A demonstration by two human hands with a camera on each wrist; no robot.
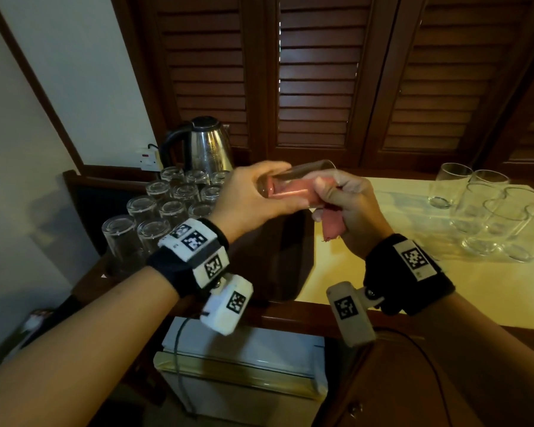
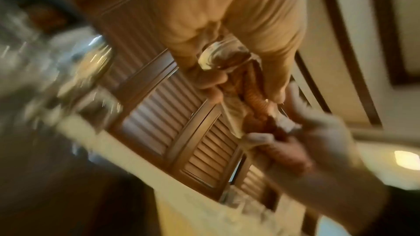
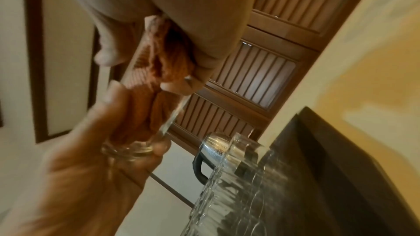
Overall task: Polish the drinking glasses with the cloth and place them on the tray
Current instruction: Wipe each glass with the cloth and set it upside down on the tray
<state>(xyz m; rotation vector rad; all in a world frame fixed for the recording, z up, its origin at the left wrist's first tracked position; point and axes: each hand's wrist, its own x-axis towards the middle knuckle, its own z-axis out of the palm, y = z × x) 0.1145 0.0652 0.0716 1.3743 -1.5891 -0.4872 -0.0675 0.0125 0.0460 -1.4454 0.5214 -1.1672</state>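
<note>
Above the desk's front edge, my left hand (image 1: 253,195) gripped a clear drinking glass (image 1: 293,184) lying sideways, while my right hand (image 1: 349,208) pinched a pink cloth (image 1: 290,192) stuffed inside it. Upturned clear glasses (image 1: 164,204) crowded the desk's left end beside a steel kettle (image 1: 207,146); more clear tumblers (image 1: 490,211) stood near the right edge.

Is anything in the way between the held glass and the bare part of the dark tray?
Nothing visible. The glass hangs above the tray, bare there; the inverted glasses stand further left. The cloth is stuffed inside the glass.
</note>
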